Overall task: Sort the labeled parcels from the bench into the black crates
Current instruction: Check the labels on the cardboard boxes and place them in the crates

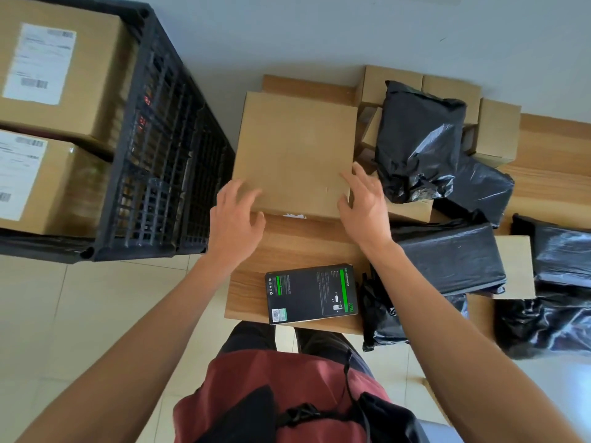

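Now both hands reaching to the large flat cardboard box (294, 151), lying on the wooden bench (550, 187) just right of the black crate (166, 148). Left hand (235, 220) at the near left corner of the box, fingers spread and relaxed, tips over the near edge; contact or not, hard to tell, a little blurred. Right hand (363, 206) at the near right corner, fingers open and slightly bent, thumb toward the box side, not yet closed around anything. No label visible on the upper face; a small white piece showing under the near edge, perhaps the label turned down.

Judging by the look: stiff board, flat and wide, probably not heavy, but too broad for one hand. Smooth cardboard, so somewhat slippery for dry palms. Best to take it at two opposite sides, or with fingers under the near corners, then lift level. Pressing in the middle of the top face better avoided, since thin board can dent.

Inside the crate already two labeled boxes (48, 71), so space for this wide one uncertain. Close on the right, black plastic parcels (419, 139), soft and glossy, one touching or nearly touching the box side; care needed not to drag them. Nearer the body, a small black retail box (311, 294) at the bench edge.
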`<move>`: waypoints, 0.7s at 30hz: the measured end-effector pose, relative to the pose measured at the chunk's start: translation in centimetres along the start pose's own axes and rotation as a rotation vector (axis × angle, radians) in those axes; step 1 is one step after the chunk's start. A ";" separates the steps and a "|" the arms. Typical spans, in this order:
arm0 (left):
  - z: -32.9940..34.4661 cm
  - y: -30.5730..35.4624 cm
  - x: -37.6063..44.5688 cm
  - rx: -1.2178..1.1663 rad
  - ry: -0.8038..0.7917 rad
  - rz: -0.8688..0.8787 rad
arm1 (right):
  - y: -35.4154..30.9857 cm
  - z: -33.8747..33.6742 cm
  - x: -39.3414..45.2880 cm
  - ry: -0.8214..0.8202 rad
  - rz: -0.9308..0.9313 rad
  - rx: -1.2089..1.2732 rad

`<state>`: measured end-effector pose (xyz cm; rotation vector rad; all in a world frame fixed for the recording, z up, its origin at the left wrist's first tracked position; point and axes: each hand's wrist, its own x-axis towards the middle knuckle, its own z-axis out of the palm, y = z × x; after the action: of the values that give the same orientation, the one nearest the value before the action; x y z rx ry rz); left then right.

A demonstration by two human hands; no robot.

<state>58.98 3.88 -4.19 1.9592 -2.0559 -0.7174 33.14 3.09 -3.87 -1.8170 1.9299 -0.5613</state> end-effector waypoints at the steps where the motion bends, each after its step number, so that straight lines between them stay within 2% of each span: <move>1: 0.0 -0.3 0.3 -0.057 0.049 -0.039 | -0.5 0.3 -0.1 -0.066 0.081 0.076; 3: -0.2 -0.6 1.1 -0.205 0.058 -0.177 | -1.4 0.3 0.2 -0.145 0.297 0.231; 5: -0.9 -0.3 2.2 -0.447 -0.032 -0.375 | -1.8 0.2 0.6 -0.199 0.500 0.368; 7: -1.2 -0.2 2.9 -0.494 -0.111 -0.464 | -1.9 0.1 0.9 -0.233 0.589 0.434; 10: -1.7 -0.8 3.0 -0.372 -0.109 -0.423 | -1.6 0.1 1.0 -0.220 0.599 0.461; 14: -2.5 -1.7 2.4 -0.488 -0.103 -0.384 | -2.0 -1.0 0.6 -0.175 0.583 0.524; 17: -3.3 -2.1 1.3 -0.524 -0.001 -0.351 | -2.2 -2.3 -0.3 -0.097 0.486 0.546; 21: -5.1 -1.2 0.5 -0.816 0.106 -0.423 | -2.1 -3.1 -1.4 -0.029 0.416 0.574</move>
<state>62.34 2.38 -0.49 1.8415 -1.0079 -1.2477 33.20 4.39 -0.07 -1.0328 1.8065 -0.8263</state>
